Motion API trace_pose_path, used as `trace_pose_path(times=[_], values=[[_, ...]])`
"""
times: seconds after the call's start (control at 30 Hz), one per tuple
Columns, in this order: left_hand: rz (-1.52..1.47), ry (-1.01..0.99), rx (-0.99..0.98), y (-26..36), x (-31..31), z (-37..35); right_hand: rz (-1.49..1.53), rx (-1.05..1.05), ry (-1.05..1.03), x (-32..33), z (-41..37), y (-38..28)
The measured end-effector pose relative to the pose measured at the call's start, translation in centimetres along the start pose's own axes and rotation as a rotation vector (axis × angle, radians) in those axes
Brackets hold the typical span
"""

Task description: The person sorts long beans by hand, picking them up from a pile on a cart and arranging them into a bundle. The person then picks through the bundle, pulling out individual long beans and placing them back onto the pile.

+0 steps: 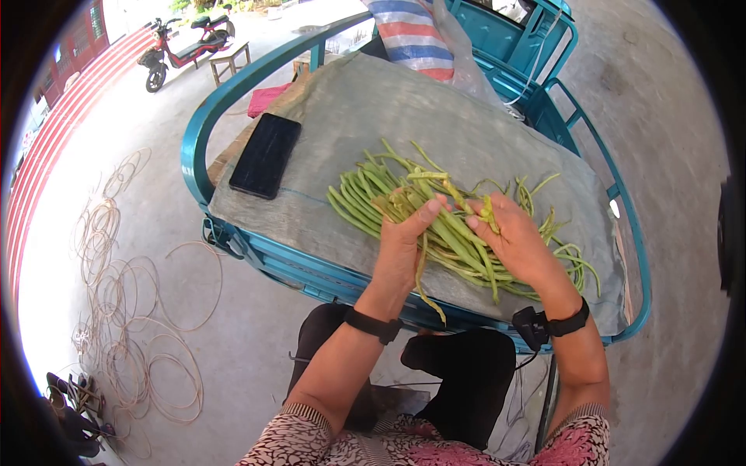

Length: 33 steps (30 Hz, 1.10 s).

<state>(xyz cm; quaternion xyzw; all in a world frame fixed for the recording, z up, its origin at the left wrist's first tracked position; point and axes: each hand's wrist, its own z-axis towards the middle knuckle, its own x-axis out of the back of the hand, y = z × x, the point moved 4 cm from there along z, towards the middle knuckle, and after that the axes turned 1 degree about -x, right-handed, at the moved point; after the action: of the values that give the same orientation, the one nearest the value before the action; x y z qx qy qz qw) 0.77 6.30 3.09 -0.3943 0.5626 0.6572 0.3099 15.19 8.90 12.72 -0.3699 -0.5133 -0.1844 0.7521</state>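
Note:
A pile of long green beans (373,190) lies on a grey woven sheet (373,101) spread over a teal cart. My left hand (404,241) rests on the near side of the pile, fingers closed around a few bean stalks; one bean hangs down past the cart edge. My right hand (517,237) is beside it to the right, pinching a yellowish bean tip between thumb and fingers. Both wrists wear black bands.
A black phone (265,154) lies on the sheet's left part. The teal cart rail (198,132) curves around the sheet. A striped bag (412,35) sits at the far end. Rattan hoops (132,311) litter the concrete floor at left; a red scooter (183,43) stands far off.

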Motion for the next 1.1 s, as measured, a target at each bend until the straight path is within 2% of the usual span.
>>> trace_pose_path(times=[0.13, 0.23, 0.33, 0.43, 0.53, 0.63, 0.73, 0.93, 1.1], values=[[-0.072, -0.017, -0.002, 0.4, -0.8, -0.2, -0.034, 0.087, -0.062, 0.5, 0.0, -0.1], [-0.105, -0.002, -0.015, 0.4, -0.8, -0.2, 0.071, -0.057, 0.007, 1.3, 0.0, -1.1], [-0.102, -0.006, -0.021, 0.6, -1.0, -0.2, 0.093, 0.002, 0.142, 1.0, 0.1, -0.7], [-0.103, -0.019, 0.001, 0.5, -0.8, -0.3, 0.037, -0.051, 0.225, 1.2, 0.4, -1.0], [-0.129, -0.03, 0.002, 0.3, -0.8, -0.2, -0.1, -0.219, 0.088, 1.4, 1.0, -3.5], [-0.149, -0.029, -0.007, 0.3, -0.9, -0.3, -0.053, 0.13, 0.43, 0.0, 1.5, -4.0], [-0.147, -0.026, -0.011, 0.2, -0.8, -0.2, 0.032, 0.004, 0.415, -0.7, 1.8, -3.8], [-0.149, -0.049, -0.003, 0.3, -0.6, -0.1, 0.019, 0.072, 0.573, -2.7, 2.3, -4.0], [-0.139, -0.05, -0.023, 0.2, -0.3, 0.1, 0.05, 0.027, 0.509, -2.7, 2.1, -4.1]])
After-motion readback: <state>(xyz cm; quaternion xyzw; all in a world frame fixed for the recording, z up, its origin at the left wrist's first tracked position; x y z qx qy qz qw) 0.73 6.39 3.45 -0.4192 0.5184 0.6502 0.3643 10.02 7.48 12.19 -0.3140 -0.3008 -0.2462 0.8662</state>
